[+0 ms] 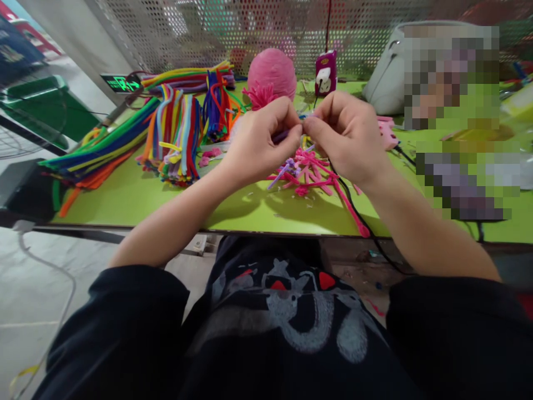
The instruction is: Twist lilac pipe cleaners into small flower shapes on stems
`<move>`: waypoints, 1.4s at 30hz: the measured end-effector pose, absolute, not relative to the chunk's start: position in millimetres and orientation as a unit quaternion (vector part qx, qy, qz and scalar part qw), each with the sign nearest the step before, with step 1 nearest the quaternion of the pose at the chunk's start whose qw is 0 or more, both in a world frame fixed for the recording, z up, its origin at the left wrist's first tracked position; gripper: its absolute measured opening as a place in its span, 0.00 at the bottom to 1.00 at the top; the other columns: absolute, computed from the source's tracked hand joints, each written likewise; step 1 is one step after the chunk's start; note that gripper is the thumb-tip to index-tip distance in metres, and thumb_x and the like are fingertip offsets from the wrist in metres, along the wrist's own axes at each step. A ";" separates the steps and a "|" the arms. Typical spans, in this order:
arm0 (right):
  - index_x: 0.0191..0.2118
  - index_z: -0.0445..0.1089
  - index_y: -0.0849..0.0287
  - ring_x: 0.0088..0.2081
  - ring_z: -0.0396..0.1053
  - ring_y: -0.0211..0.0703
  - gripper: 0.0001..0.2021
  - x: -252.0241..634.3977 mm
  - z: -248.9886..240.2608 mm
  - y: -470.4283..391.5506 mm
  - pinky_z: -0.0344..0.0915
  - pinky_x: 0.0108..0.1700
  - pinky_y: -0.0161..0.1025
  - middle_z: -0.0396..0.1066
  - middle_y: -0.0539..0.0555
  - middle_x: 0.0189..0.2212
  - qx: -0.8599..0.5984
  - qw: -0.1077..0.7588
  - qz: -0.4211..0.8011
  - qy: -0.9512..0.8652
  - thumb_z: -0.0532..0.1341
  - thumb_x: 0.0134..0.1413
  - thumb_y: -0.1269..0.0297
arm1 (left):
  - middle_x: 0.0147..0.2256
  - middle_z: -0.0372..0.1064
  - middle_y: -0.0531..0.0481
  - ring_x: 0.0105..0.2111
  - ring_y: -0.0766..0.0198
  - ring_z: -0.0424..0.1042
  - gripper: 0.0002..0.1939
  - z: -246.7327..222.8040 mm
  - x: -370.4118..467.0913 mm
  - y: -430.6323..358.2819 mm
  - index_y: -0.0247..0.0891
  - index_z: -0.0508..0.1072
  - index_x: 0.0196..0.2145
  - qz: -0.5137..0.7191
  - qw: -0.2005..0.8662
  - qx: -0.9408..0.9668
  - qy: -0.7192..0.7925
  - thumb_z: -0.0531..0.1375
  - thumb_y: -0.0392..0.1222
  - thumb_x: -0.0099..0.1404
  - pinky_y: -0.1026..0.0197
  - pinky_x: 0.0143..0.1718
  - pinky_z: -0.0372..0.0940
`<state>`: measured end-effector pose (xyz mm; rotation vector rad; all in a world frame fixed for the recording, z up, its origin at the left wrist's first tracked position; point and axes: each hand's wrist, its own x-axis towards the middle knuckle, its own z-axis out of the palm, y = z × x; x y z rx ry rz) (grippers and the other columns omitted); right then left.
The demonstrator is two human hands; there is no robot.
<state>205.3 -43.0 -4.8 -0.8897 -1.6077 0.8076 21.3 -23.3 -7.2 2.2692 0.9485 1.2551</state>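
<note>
My left hand [266,136] and my right hand [347,136] meet above the green table, fingertips pinched close together. Between them is a small piece, partly hidden, with a bit of blue showing at the fingertips and something dark purple inside the curl of my left hand. Too little of it shows to tell its shape. Below the hands lies a loose pile of pink fuzzy stems [308,172], with a small purple twisted piece [287,168] on its left side. Behind my left hand stands a pink ball [272,72] with a pink tuft at its lower front.
Bundles of coloured fuzzy stems [175,133] lie on the left of the green table [233,208]. A purple box with a white plug [325,78] stands at the back. A black cable [366,228] crosses the front edge. A grey bucket [385,72] stands back right.
</note>
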 end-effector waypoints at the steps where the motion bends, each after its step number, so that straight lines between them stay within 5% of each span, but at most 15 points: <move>1: 0.30 0.64 0.55 0.25 0.53 0.34 0.18 202.8 -4.2 -43.4 0.49 0.27 0.38 0.59 0.47 0.24 -0.383 0.538 0.367 -0.655 0.72 0.66 0.62 | 0.25 0.68 0.53 0.27 0.66 0.72 0.11 -9.9 20.8 -22.1 0.42 0.65 0.32 0.447 0.140 0.817 0.336 0.62 0.39 0.73 0.62 0.33 0.64; 7: 0.23 0.53 0.56 0.20 0.39 0.29 0.23 193.7 5.2 -45.2 0.37 0.22 0.36 0.42 0.43 0.20 -0.431 0.492 0.560 -0.509 0.64 0.67 0.71 | 0.27 0.67 0.49 0.30 0.59 0.74 0.07 -27.8 15.2 -4.1 0.43 0.67 0.36 0.374 -0.100 0.877 0.286 0.55 0.40 0.74 0.56 0.34 0.61; 11: 0.23 0.54 0.56 0.19 0.40 0.29 0.21 194.6 5.7 -43.1 0.38 0.21 0.34 0.45 0.43 0.20 -0.440 0.476 0.598 -0.471 0.61 0.67 0.71 | 0.26 0.66 0.47 0.29 0.57 0.71 0.10 -29.6 15.1 1.6 0.42 0.68 0.34 0.360 -0.140 0.878 0.283 0.52 0.44 0.74 0.54 0.31 0.56; 14: 0.29 0.66 0.56 0.23 0.55 0.33 0.13 205.2 1.5 -39.4 0.53 0.25 0.35 0.61 0.48 0.25 -0.405 0.515 0.449 -0.608 0.66 0.66 0.69 | 0.26 0.68 0.48 0.25 0.61 0.68 0.12 -23.1 17.5 -2.9 0.43 0.68 0.36 0.410 -0.017 0.855 0.318 0.53 0.49 0.76 0.55 0.29 0.57; 17: 0.39 0.75 0.52 0.32 0.69 0.40 0.06 220.4 -2.5 -34.7 0.67 0.37 0.39 0.75 0.52 0.37 -0.343 0.505 0.253 -0.751 0.72 0.63 0.64 | 0.24 0.68 0.52 0.20 0.66 0.62 0.16 -14.3 19.0 -8.9 0.46 0.66 0.32 0.439 0.261 0.801 0.314 0.59 0.56 0.74 0.57 0.24 0.58; 20: 0.41 0.78 0.50 0.39 0.74 0.44 0.04 229.9 -3.4 -32.0 0.70 0.46 0.43 0.78 0.53 0.40 -0.316 0.473 0.178 -0.803 0.68 0.69 0.58 | 0.22 0.66 0.55 0.17 0.70 0.59 0.17 -6.8 18.2 -12.9 0.45 0.64 0.30 0.414 0.433 0.745 0.294 0.63 0.54 0.71 0.61 0.19 0.55; 26: 0.36 0.76 0.50 0.37 0.70 0.47 0.09 227.5 3.3 -41.0 0.66 0.46 0.45 0.73 0.53 0.34 -0.325 0.465 0.102 -0.817 0.71 0.65 0.54 | 0.19 0.64 0.57 0.13 0.74 0.55 0.12 2.6 16.2 -19.0 0.41 0.65 0.29 0.376 0.516 0.716 0.282 0.58 0.37 0.72 0.64 0.17 0.49; 34: 0.26 0.70 0.55 0.23 0.52 0.35 0.14 227.2 6.8 -37.4 0.46 0.26 0.40 0.60 0.46 0.20 -0.352 0.432 0.318 -0.767 0.72 0.58 0.67 | 0.22 0.61 0.54 0.26 0.64 0.65 0.13 -0.2 18.3 -25.4 0.43 0.64 0.27 0.376 0.165 0.853 0.321 0.65 0.36 0.65 0.57 0.32 0.58; 38: 0.17 0.61 0.56 0.18 0.41 0.32 0.18 227.3 5.7 -30.3 0.34 0.22 0.39 0.49 0.45 0.15 -0.379 0.383 0.481 -0.691 0.65 0.54 0.71 | 0.22 0.51 0.53 0.23 0.62 0.49 0.18 -9.9 23.5 -23.4 0.45 0.55 0.25 0.323 0.004 0.890 0.323 0.60 0.43 0.69 0.55 0.30 0.51; 42: 0.15 0.57 0.54 0.16 0.38 0.31 0.21 223.7 2.7 -25.9 0.32 0.19 0.39 0.45 0.44 0.13 -0.398 0.382 0.534 -0.641 0.65 0.53 0.70 | 0.22 0.50 0.54 0.23 0.63 0.45 0.22 -17.7 27.4 -21.6 0.45 0.52 0.26 0.333 0.009 0.872 0.359 0.63 0.44 0.69 0.54 0.32 0.51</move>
